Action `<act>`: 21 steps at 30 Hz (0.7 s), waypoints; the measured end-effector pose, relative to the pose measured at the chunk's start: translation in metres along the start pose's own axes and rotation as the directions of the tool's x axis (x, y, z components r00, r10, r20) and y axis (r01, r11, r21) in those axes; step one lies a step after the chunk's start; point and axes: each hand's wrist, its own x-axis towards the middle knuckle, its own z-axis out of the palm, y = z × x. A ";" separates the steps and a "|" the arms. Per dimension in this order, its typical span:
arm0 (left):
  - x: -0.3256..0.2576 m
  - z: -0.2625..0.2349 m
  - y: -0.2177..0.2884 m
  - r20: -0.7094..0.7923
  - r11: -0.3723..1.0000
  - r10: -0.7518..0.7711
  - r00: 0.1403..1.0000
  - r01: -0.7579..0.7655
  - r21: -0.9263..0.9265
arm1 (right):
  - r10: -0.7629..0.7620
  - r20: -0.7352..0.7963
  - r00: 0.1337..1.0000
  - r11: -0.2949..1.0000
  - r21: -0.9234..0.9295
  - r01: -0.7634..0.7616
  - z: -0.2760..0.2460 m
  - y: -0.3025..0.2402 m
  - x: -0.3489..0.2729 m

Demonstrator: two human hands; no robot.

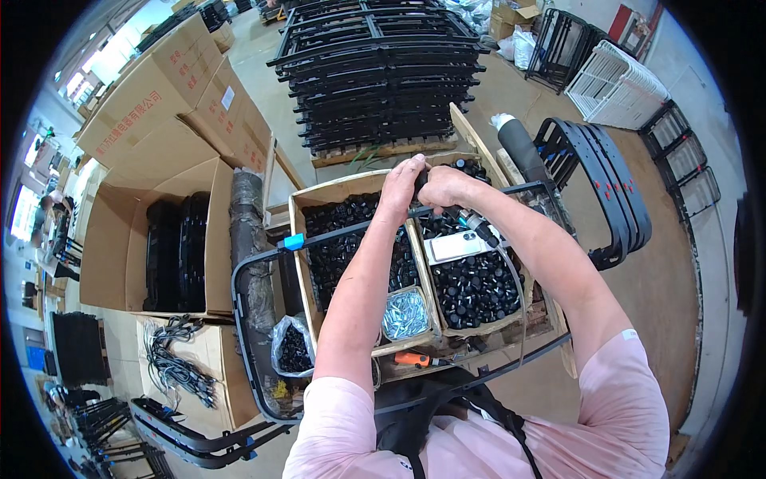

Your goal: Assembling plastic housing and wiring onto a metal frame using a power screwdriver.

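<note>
My right hand [448,188] is wrapped round a dark inline power screwdriver [480,227], whose rear end and grey cable show below the fist. Close beside it, my left hand [401,185] is closed, fingertips near the tool's front end; what it pinches is hidden. Under both wrists lies a large black metal frame [351,230] with rounded corners and a blue clip [294,242]. It rests across wooden trays [302,275] holding many black round-headed parts [476,291]. A white phone [458,247] lies on the parts at right, and a small box of silver screws [406,314] sits nearer me.
An orange-handled tool [415,359] lies at the bench's near edge, beside a plastic bag of black parts [293,351]. A tall open carton [120,263] stands left. Stacked black frames [383,88] rise beyond the bench; more curved frames [618,188] stand right. The cable hangs at right.
</note>
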 end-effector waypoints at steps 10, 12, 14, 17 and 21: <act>-0.002 0.005 0.008 0.000 0.996 0.048 0.999 -0.048 -0.076 | -0.033 -0.003 0.999 0.998 -0.059 0.033 -0.007 -0.006 -0.011; -0.016 0.015 0.019 0.030 0.993 0.105 0.994 -0.103 -0.062 | -0.071 -0.070 0.995 0.991 -0.118 0.063 -0.014 -0.006 -0.033; -0.041 0.029 0.031 0.069 0.993 0.101 0.992 -0.097 -0.069 | -0.047 -0.041 0.998 0.987 -0.155 0.040 -0.018 -0.004 -0.060; -0.091 0.049 0.023 0.222 0.996 0.084 0.971 -0.078 -0.038 | -0.044 -0.023 0.999 0.975 -0.218 0.038 -0.012 0.005 -0.138; -0.180 0.076 -0.013 0.461 0.995 -0.073 0.885 0.097 -0.029 | -0.016 -0.026 1.000 0.972 -0.235 0.010 0.026 0.052 -0.228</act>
